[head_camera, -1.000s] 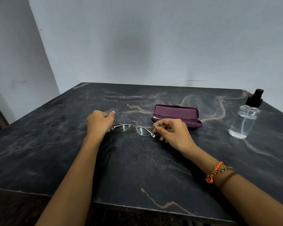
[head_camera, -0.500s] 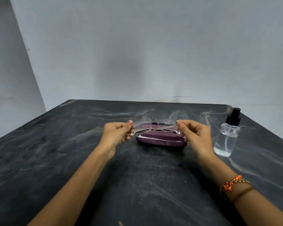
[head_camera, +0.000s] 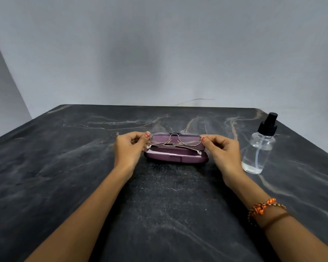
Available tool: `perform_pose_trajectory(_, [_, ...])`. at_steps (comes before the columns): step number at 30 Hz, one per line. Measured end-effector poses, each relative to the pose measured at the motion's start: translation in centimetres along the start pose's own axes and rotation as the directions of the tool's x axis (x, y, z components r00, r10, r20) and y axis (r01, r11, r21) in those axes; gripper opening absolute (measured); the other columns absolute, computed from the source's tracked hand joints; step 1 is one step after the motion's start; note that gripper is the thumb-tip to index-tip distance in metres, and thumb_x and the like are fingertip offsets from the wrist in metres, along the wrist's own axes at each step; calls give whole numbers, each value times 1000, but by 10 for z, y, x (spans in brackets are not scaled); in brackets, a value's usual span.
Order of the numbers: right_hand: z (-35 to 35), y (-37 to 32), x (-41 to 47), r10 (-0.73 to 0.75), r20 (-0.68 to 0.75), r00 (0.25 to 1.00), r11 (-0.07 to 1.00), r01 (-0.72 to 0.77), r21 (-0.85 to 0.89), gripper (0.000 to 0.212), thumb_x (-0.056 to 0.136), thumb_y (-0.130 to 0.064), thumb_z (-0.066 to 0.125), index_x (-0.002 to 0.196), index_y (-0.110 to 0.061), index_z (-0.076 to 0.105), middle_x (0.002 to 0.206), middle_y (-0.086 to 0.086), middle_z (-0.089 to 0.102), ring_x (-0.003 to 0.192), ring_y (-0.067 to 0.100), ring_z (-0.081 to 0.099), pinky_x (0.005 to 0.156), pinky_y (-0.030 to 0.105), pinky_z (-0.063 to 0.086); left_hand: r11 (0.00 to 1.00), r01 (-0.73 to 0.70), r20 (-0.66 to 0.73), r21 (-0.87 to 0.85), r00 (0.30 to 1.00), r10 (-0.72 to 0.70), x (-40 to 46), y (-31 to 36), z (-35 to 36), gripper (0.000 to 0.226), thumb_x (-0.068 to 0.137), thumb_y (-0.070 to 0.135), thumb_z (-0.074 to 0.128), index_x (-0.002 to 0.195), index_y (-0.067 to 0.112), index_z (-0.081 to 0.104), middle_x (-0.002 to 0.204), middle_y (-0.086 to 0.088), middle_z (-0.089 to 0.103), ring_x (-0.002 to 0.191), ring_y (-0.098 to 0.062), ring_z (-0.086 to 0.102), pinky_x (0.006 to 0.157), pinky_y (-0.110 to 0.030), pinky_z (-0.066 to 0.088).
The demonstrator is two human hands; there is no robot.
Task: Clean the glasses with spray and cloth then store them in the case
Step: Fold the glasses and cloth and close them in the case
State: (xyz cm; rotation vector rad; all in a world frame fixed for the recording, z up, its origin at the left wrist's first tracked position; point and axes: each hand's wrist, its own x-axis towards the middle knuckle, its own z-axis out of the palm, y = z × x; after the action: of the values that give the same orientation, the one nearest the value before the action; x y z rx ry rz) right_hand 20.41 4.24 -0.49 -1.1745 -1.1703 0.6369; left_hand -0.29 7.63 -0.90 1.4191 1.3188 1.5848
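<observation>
Thin gold-wire glasses (head_camera: 175,139), temples folded

The glasses (head_camera: 175,140) and both hands cover much of the case (head_camera: 176,155), so whether its lid is raised cannot be told. Both forearms run off the bottom edge.

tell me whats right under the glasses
The purple case lies directly below the folded glasses, which the left hand and right hand pinch at the ends. Whether they touch it, and its contents, cannot be seen.
</observation>
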Motion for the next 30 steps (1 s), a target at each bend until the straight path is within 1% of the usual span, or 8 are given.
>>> perform_pose_trajectory(3, [-2, 2, 1, 6, -3, 1000, 1000, -6, -30, 17, 84, -8, 61, 76, -19, 70, 77, 1, 70, 69, 6, 62, 65, 10, 49, 999, -23, 0, 30, 1000, 23, 0, -2, 3, 19, 83, 18, 64, 66, 23, 66, 63, -5, 65, 53, -8, 53, 58, -25, 47])
perform_pose_trajectory(6, [-3, 4, 1, 33, 15, 999, 993, -31, -111, 19, 82, -10, 64, 69, -22, 70, 75, 1, 71, 72, 11, 63, 73, 25, 51, 996, -37, -8, 78, 999, 38, 0, -2, 0, 19, 82, 20, 65, 64, 27, 66, 58, 2, 64, 46, 3, 51, 57, -23, 46])
perform_pose_trajectory(8, [-4, 5, 0, 55, 10, 998, 985, -52, -167, 16, 80, -14, 66, 69, -24, 70, 76, 1, 71, 74, 13, 64, 77, 31, 51, 991, -43, 8, 128, 999, 43, -2, -2, -2, 15, 81, 22, 66, 67, 25, 69, 60, 2, 66, 49, 2, 53, 57, -23, 47])
perform_pose_trajectory(12, [-4, 5, -1, 46, -33, 998, 965, -53, -256, 16, 79, -21, 68, 65, -28, 69, 69, -8, 70, 70, 9, 63, 69, 25, 49, 984, -47, 26, 172, 999, 44, -4, 0, -1, 12, 81, 21, 66, 81, 12, 73, 67, 3, 68, 58, -5, 55, 56, -21, 44])
perform_pose_trajectory(18, [-9, 0, -2, 56, 16, 998, 954, -49, -295, 15, 79, -16, 67, 69, -28, 70, 68, -11, 68, 67, 3, 61, 63, 16, 46, 977, -59, 41, 205, 998, 51, -5, 1, -4, 15, 80, 20, 68, 86, 8, 73, 73, -2, 68, 54, -1, 50, 58, -21, 42])
perform_pose_trajectory(24, [-14, -4, -1, 47, 64, 997, 917, -18, -398, 8, 78, -15, 67, 75, -20, 73, 64, -2, 67, 62, 8, 57, 60, 18, 44, 965, -77, 76, 250, 995, 60, -6, 2, -7, 11, 78, 19, 70, 81, 9, 73, 60, 3, 61, 42, 0, 48, 47, -7, 38])
perform_pose_trajectory(28, [-16, -6, -2, 58, 88, 994, 904, -15, -427, 7, 78, -14, 67, 78, -16, 74, 69, 6, 70, 67, 14, 61, 69, 28, 49, 965, -81, 114, 251, 992, 54, -4, 2, -7, 8, 76, 17, 71, 73, 9, 73, 74, -1, 62, 56, -5, 47, 61, -24, 41])
perform_pose_trajectory(30, [-17, -7, -3, 68, 104, 992, 893, -14, -449, 6, 78, -14, 68, 77, -14, 74, 72, 8, 71, 70, 17, 62, 72, 31, 50, 967, -70, 134, 246, 990, 37, -4, 2, -7, 8, 75, 17, 72, 74, 9, 73, 80, -3, 64, 59, -6, 47, 65, -27, 41])
